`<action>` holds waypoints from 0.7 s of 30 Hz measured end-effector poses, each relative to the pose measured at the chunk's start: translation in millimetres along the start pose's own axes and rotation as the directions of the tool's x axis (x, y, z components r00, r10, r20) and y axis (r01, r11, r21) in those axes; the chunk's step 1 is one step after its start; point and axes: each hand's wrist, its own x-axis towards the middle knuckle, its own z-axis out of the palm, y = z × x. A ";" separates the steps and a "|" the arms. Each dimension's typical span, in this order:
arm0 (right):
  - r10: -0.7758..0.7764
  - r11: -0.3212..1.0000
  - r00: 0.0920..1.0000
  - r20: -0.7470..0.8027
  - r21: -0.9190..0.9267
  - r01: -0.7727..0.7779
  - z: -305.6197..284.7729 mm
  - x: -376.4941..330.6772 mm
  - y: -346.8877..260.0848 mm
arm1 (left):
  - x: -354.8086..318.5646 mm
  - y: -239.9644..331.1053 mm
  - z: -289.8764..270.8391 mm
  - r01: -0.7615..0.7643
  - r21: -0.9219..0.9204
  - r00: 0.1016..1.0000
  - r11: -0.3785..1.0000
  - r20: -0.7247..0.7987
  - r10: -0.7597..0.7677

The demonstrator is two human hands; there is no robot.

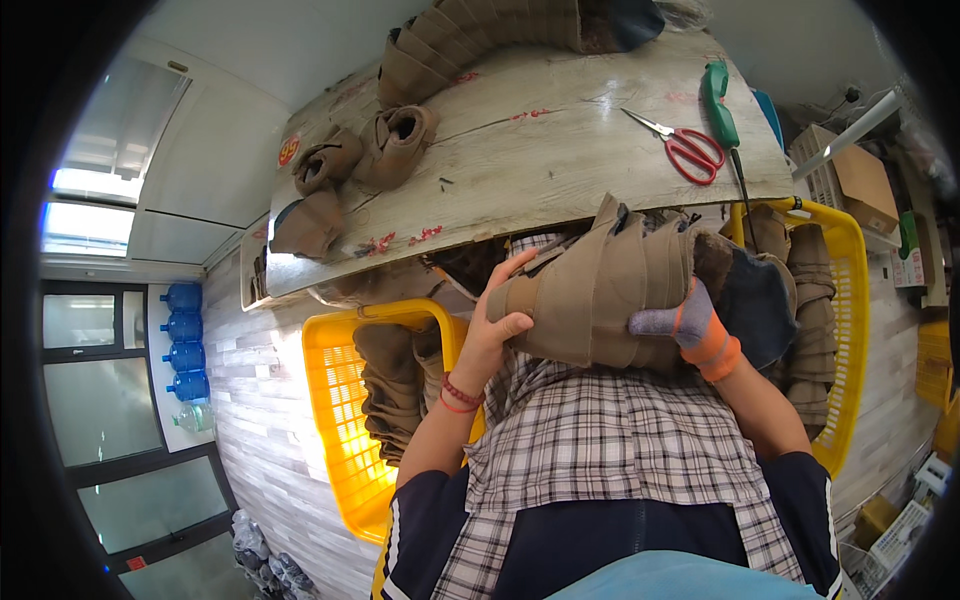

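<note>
Across my lap lies a stack of nested brown shoe uppers (600,295), one tucked into another, with dark lining and a navy piece at the right end. My bare left hand (497,315) grips the stack's left end, thumb on the near side. At the right end my right hand (690,328), in a grey and orange glove, holds the stack with its thumb on top; its other fingers are hidden. On the table ahead, a few single brown uppers (398,145) stand at the left, and another long nested row (490,40) lies along the far side.
Red-handled scissors (692,155) and a green-handled tool with a cord (718,105) lie on the worn wooden table (540,160). Yellow baskets with uppers stand at my left (335,400) and right (848,330). Blue water bottles (184,325) line the left wall.
</note>
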 end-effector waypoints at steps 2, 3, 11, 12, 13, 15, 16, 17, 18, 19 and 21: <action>-0.003 1.000 1.000 0.006 -0.030 0.003 -0.3 -3.2 6.2 | 0.4 -5.1 7.8 -0.020 0.010 0.998 1.000 0.055 0.020; -0.039 0.998 0.999 0.009 -0.051 0.040 0.6 -4.5 12.0 | -0.4 -2.3 14.4 -0.014 0.019 0.997 1.000 0.077 0.012; -0.016 0.992 0.999 -0.045 0.121 0.022 -25.7 1.3 83.0 | -3.9 -39.4 24.5 -0.287 0.768 0.833 0.573 -0.095 0.545; -0.043 0.994 0.999 -0.032 0.103 0.046 -24.0 1.9 81.3 | -4.4 -24.5 24.3 -0.321 0.812 0.805 0.488 -0.038 0.592; -0.043 0.993 0.998 -0.039 0.105 0.047 -23.0 1.1 79.7 | 0.4 -18.0 14.8 -0.402 0.734 0.818 0.548 0.019 0.574; -0.038 0.992 0.997 -0.060 0.117 0.045 -20.2 -2.3 74.0 | 21.4 -5.0 -14.0 -0.458 0.701 0.790 0.546 0.040 0.612; -0.052 0.993 0.996 -0.073 0.105 0.060 -20.2 -2.5 73.6 | 34.2 1.9 -30.2 -0.432 0.756 0.750 0.493 -0.003 0.661; -0.059 0.994 0.995 -0.082 0.092 0.066 -20.8 -2.7 71.8 | 58.8 13.7 -49.7 -0.269 0.908 0.614 0.321 -0.095 0.783; -0.066 0.994 0.994 -0.089 0.078 0.073 -20.7 -1.7 70.6 | 85.6 31.1 -74.8 -0.145 0.969 0.553 0.199 -0.087 0.829; -0.072 0.995 0.993 -0.092 0.068 0.078 -19.9 -0.6 69.5 | 110.1 43.3 -98.3 0.043 0.997 0.487 0.061 -0.074 0.870; -0.028 0.998 0.998 -0.059 0.057 0.031 -17.1 -1.3 63.3 | 146.1 53.6 -132.8 0.326 0.942 0.547 -0.077 -0.121 0.828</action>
